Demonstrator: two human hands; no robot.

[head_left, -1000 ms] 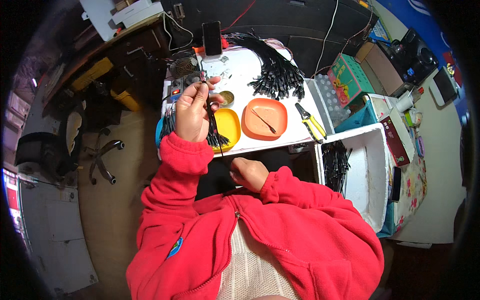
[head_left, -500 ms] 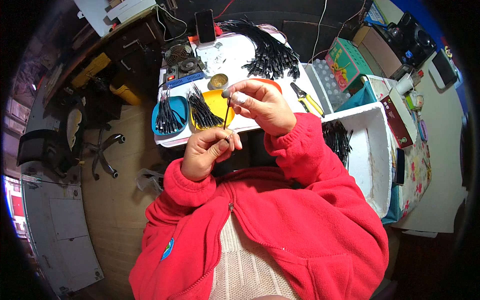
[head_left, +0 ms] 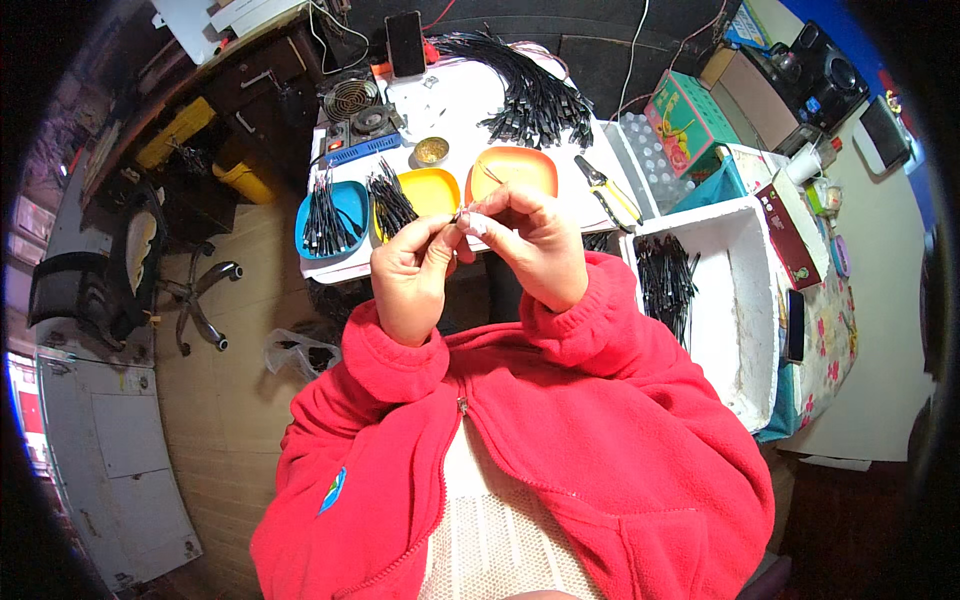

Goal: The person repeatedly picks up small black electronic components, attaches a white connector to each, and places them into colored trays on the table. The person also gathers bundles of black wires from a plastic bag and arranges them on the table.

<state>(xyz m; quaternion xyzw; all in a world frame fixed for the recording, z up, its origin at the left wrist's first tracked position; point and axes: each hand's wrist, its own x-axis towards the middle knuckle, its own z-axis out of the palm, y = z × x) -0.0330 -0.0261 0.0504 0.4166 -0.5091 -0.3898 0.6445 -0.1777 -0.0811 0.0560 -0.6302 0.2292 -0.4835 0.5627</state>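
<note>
My left hand (head_left: 412,275) and my right hand (head_left: 538,245) meet at the fingertips in front of the table edge. Both pinch a short black cable lead (head_left: 458,216), mostly hidden by the fingers. Just beyond my left hand, a bundle of black leads (head_left: 392,200) leans in the yellow tray (head_left: 432,185). More black leads (head_left: 328,225) fill the blue tray (head_left: 350,195) to the left. Past my right hand is an orange tray (head_left: 520,170) with a thin wire at its left side.
A small metal tin (head_left: 431,152) stands behind the yellow tray, near a blue heating device (head_left: 362,145). Cutting pliers (head_left: 612,195) lie at the table's right. A long black cable bundle (head_left: 530,105) spreads behind. The white foam box (head_left: 735,300) at right holds black leads.
My right hand has come down and closer to my left, so the lead that stretched upright between them is now mostly hidden. The orange tray shows more fully.
</note>
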